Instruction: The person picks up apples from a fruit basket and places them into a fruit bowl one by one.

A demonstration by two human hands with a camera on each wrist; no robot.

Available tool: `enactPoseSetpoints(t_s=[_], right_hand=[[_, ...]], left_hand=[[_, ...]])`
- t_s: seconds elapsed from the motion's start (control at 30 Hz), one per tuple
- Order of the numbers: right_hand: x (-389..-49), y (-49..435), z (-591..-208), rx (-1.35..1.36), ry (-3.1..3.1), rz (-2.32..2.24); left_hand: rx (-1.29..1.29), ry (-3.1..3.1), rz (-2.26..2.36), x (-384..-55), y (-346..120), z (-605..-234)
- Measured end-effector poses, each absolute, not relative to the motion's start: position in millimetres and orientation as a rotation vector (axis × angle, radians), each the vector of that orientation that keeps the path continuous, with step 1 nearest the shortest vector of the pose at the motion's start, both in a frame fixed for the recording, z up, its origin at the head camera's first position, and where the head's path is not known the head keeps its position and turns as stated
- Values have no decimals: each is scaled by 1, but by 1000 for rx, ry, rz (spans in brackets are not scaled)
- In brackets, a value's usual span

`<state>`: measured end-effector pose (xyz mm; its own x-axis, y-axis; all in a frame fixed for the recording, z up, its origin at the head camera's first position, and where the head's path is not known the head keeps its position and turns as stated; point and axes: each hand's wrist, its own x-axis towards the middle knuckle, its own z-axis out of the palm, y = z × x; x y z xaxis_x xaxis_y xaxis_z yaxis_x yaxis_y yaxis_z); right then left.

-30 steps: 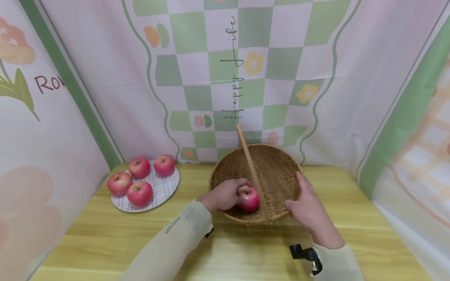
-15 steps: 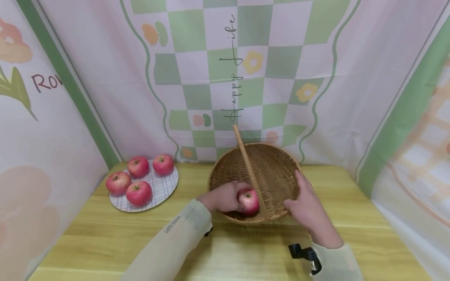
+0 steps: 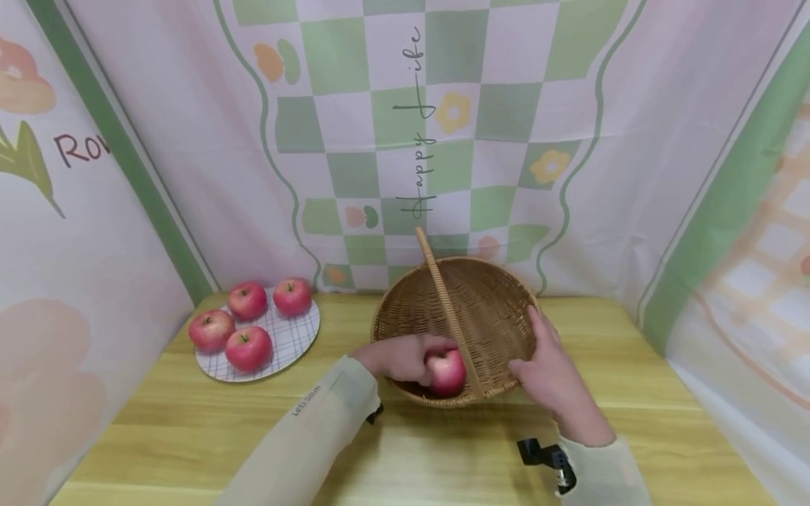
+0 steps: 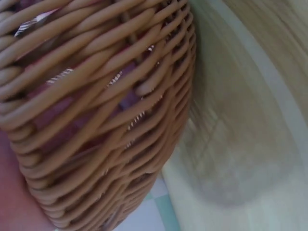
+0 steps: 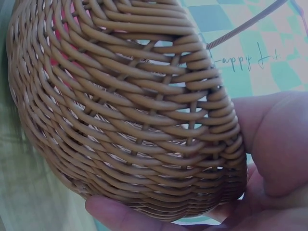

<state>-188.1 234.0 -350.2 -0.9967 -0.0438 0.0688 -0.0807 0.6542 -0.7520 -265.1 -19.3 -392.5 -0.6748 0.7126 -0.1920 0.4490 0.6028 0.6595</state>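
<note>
Inside the wicker basket (image 3: 500,309), at its near left, sits a red apple (image 3: 448,372). My left hand (image 3: 405,357) reaches over the basket's left rim and grips the apple from its left side; some of its fingers are hidden behind the fruit. On the right side, my right hand (image 3: 549,369) holds the basket by its rim. The right wrist view shows the thumb and fingers of the right hand (image 5: 284,144) on either side of the woven wall (image 5: 134,106). The left wrist view is mostly filled by the basket's weave (image 4: 96,96), with red showing through.
A round checked plate (image 3: 294,336) stands at the left of the wooden table (image 3: 443,457), carrying several red apples (image 3: 249,349). The basket's arched handle (image 3: 443,295) rises over its opening. A printed curtain (image 3: 354,112) hangs right behind the table.
My left hand and the apple have sunk slightly lower in the basket, toward its near side. The right hand keeps its hold on the rim, and the plate's apples stay put.
</note>
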Motion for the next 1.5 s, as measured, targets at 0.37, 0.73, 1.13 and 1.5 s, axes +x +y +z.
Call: enactPoseSetpoints(t_s=[0.37,0.73,1.13,1.5], right_hand=[[-189,234,-351,110,-2828,1312],[-190,237,-354,79,-2847,1330],[-189,238,-354,56,-2830,1378],[-189,240,-357,38,-2803,1457]], left_hand=[[900,2520,826,-263,-16,-389],[847,2679,913,-261,-13,-384],[710,2707,1176,-255,-20,-380],[342,2861,1592,-259,-84,-356]])
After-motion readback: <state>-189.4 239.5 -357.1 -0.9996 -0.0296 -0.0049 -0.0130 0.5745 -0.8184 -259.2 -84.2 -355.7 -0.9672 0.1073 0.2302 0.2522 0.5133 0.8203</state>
